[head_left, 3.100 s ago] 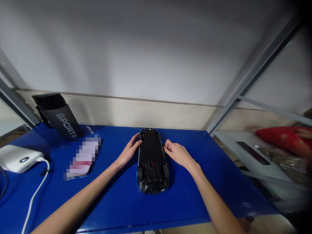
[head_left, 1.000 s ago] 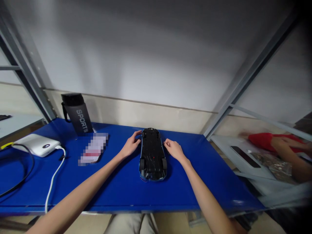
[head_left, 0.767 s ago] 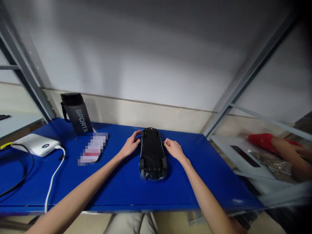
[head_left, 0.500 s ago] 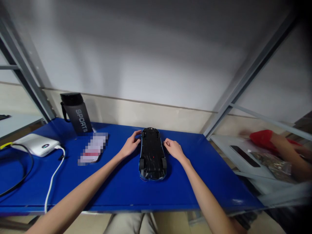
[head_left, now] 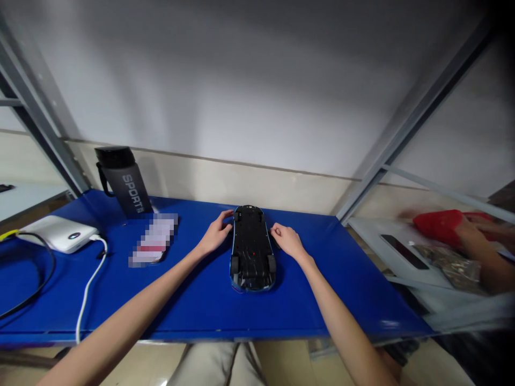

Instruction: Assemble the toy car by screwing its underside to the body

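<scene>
A toy car (head_left: 253,246) lies upside down on the blue table, its black underside and wheels facing up and light-blue body edges showing. Beside its left flank, my left hand (head_left: 218,232) rests with fingers stretched and thumb apart; the fingertips reach the car's edge, though contact is hard to tell. On the other side, my right hand (head_left: 287,239) is closed, its fingers curled in next to the car's right flank. What it holds, if anything, is hidden; a dark patch shows under the fingers.
A dark SPORT bottle (head_left: 124,185) stands at the back left, with a blurred-out phone (head_left: 155,240) before it. A white power bank (head_left: 60,234) has a white cable (head_left: 89,287) plugged in. At right, another person's arm (head_left: 480,252) is over a neighbouring table with a red cloth (head_left: 436,225).
The view has tipped slightly, so everything on the table sits a little higher. Both hands and the car keep nearly the same positions relative to each other.
</scene>
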`<state>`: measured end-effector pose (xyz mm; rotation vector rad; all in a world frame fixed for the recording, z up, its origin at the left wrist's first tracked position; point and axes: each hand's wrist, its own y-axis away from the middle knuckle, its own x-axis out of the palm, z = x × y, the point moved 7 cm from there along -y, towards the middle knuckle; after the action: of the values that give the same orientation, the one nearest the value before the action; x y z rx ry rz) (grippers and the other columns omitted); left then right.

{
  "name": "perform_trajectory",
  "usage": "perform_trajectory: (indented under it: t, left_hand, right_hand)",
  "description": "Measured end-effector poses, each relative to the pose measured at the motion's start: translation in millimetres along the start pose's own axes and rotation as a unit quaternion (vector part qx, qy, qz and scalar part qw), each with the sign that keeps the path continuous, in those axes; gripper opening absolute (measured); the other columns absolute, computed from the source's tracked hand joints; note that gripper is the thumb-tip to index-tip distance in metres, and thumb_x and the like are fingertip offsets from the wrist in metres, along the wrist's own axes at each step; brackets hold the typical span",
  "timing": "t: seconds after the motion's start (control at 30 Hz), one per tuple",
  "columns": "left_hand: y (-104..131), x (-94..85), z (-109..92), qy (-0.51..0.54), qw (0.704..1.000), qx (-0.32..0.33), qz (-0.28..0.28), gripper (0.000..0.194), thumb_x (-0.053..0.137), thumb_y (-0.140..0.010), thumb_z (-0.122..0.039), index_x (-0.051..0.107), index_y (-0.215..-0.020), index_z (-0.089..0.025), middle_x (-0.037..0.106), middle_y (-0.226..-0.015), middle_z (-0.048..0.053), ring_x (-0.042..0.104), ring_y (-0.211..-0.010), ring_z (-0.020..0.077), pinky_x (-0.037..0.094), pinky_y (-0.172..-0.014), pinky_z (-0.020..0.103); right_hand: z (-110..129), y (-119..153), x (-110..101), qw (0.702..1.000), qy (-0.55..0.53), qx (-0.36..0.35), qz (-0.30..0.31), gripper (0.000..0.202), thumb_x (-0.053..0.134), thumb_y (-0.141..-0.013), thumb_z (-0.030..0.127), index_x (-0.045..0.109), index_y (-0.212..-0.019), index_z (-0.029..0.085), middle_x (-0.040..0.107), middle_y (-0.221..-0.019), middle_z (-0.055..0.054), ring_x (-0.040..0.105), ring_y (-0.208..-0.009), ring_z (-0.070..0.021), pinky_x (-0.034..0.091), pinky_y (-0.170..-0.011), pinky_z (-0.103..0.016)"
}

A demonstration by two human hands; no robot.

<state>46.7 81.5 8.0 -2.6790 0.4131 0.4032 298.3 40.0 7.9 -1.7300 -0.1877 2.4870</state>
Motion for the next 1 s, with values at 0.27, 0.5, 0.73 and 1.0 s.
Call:
perform_trajectory:
  t: [0.27, 0.5, 0.73, 1.0]
  left_hand:
    - [-1.1, 0.6, 2.8, 0.010, 1.000, -0.009, -0.002, 0.051, 0.049, -0.087, -0.025, 0.048, -0.137, -0.018, 0.056, -0.142, 0.013, 0.069, -0.095, 0.0218, 0.050, -0.099, 0.046]
    - [1.1, 7.4, 12.0, 0.040, 0.998, -0.039, 0.005, 0.045, 0.045, -0.094, -0.028, 0.044, -0.138, -0.021, 0.046, -0.151, 0.012, 0.065, -0.108, 0.0222, 0.053, -0.098, 0.045]
    - [2.0, 12.6, 14.7, 0.115, 0.991, -0.067, -0.007, 0.037, 0.047, -0.098, -0.033, 0.049, -0.133, -0.022, 0.052, -0.143, 0.011, 0.065, -0.105, 0.0216, 0.053, -0.097, 0.050]
    - [3.0, 11.9, 7.2, 0.124, 0.990, -0.063, -0.019, 0.040, 0.054, -0.095, -0.031, 0.047, -0.134, -0.025, 0.050, -0.145, 0.007, 0.062, -0.113, 0.0254, 0.051, -0.099, 0.049]
  right_hand:
    - [-2.8, -1.7, 0.6, 1.000, -0.009, 0.001, 0.002, 0.024, 0.044, -0.095, 0.038, 0.061, -0.083, 0.026, 0.063, -0.068, 0.002, 0.056, -0.063, -0.0143, 0.023, -0.055, -0.026]
    - [-10.1, -5.8, 5.1, 0.999, -0.051, -0.010, 0.011, 0.027, 0.043, -0.096, 0.041, 0.060, -0.082, 0.024, 0.063, -0.069, 0.002, 0.054, -0.062, -0.0130, 0.028, -0.058, -0.026]
    - [-13.0, -2.8, 6.5, 0.997, -0.045, -0.016, 0.058, 0.030, 0.060, -0.085, 0.049, 0.058, -0.071, 0.023, 0.059, -0.063, 0.002, 0.048, -0.054, -0.0119, 0.029, -0.054, -0.027]
    - [-0.9, 1.9, 0.9, 0.999, 0.000, -0.041, 0.024, 0.026, 0.060, -0.085, 0.034, 0.044, -0.068, 0.024, 0.047, -0.057, 0.005, 0.039, -0.048, -0.0102, 0.027, -0.051, -0.027]
